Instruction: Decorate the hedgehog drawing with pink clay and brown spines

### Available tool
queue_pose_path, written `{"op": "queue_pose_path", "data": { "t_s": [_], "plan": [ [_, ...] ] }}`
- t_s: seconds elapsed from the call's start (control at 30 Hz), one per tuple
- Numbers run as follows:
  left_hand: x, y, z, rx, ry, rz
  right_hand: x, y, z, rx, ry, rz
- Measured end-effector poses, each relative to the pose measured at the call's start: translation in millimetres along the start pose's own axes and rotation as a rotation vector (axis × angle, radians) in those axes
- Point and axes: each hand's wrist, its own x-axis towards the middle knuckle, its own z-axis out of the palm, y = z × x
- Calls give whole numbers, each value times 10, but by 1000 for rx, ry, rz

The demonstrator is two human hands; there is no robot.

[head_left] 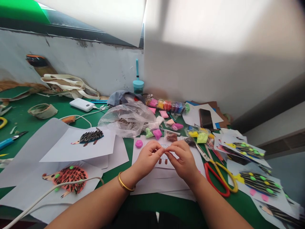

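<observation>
Left hand point(150, 154) and right hand point(182, 159): fingertips pinched, can't tell on what. Light touch over the paper point(136, 156) probably works best.

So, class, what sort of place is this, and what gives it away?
Probably a craft corner, perhaps in a classroom: the green table holds a coral hedgehog collage, red-handled scissors and a long pack of what looks like coloured modelling clay.

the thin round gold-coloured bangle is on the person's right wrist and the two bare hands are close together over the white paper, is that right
Wrong side: the head view shows the thin round gold-coloured bangle on the person's left wrist. The left hand and right hand are indeed close together over the white paper.
</observation>
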Motion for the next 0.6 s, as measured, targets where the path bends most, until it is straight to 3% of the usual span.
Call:
{"op": "queue_pose_path", "data": {
  "t_s": [0.17,0.33,0.47,0.6],
  "plan": [
    [25,27,-39,85,66,14,-6,37,-43,-18,-12,-11],
    [-142,65,-103,540,112,133,-84,55,-122,-24,-8,43],
    [-373,14,-123,988,67,263,-221,-4,-134,-16,-63,91],
    [-447,-56,-107,1156,90,332,-318,-91,-96,-5,-132,93]
  ]
}}
